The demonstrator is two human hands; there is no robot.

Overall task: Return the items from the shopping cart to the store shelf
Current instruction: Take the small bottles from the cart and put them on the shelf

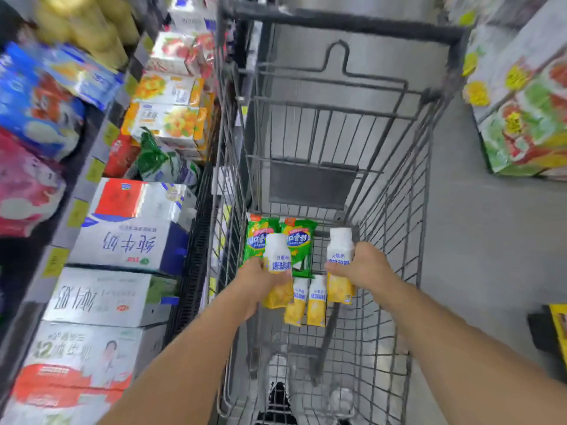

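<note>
Both my arms reach down into the grey wire shopping cart (337, 29). My left hand (259, 280) grips a white and yellow drink bottle (277, 256) around its middle. My right hand (363, 269) grips a second bottle of the same kind (340, 245). Both bottles are held above the cart floor. Two more matching bottles (308, 302) lie on the cart bottom between my hands. Two green snack packets (280, 237) lie behind them, against the folded child seat. The store shelf (95, 170) runs along the left of the cart.
White milk cartons (122, 237) are stacked low on the left shelf, with boxed drinks (171, 118) further back and blue and pink packs (33, 118) higher up. Yellow price tags line the shelf edges. A display of colourful boxes (527, 118) stands at right across the grey floor.
</note>
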